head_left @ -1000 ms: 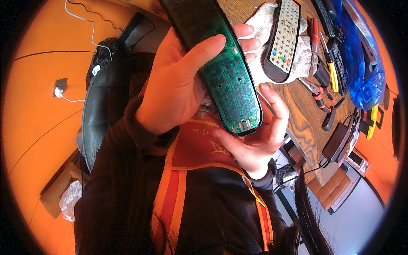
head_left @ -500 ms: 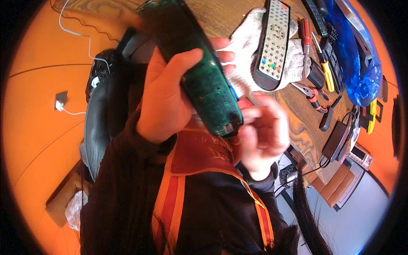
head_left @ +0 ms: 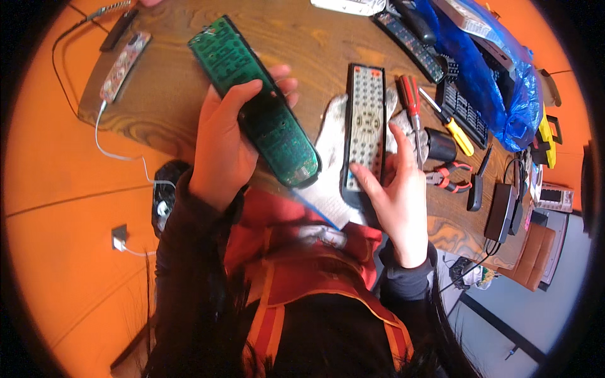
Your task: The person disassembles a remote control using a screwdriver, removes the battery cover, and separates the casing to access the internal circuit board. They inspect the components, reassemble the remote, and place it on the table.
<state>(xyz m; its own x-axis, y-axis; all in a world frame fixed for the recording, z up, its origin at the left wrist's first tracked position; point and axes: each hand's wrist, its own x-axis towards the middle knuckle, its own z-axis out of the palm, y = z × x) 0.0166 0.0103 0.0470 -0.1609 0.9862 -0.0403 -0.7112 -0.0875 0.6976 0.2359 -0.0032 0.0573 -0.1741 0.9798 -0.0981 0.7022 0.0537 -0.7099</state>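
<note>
A power strip (head_left: 126, 68) lies by the left edge of the wooden desk (head_left: 170, 72), its white cable (head_left: 107, 148) dropping over the near edge. Above that near edge the left hand (head_left: 225, 135) holds a green circuit board (head_left: 277, 135) tilted, component side up, with the thumb pressed across its face and fingertips showing past its right side. Next, close to the near edge, a pale work glove (head_left: 333, 135) lies flat under a black remote control (head_left: 367, 94) with a light keypad, whose lower end points toward the person. The right hand (head_left: 406, 201) is at that lower end, thumb on the keypad's left side and index finger reaching up along the right, the two set wide; whether the hidden fingers grip, I cannot tell. Just beyond lie a red-handled screwdriver (head_left: 409, 94), red-and-black pliers (head_left: 449, 177) and a yellow-handled screwdriver (head_left: 459, 135). Toward the far right corner spreads a blue plastic bag (head_left: 513, 107), and by the right edge sits a dark adapter (head_left: 500, 213).
</note>
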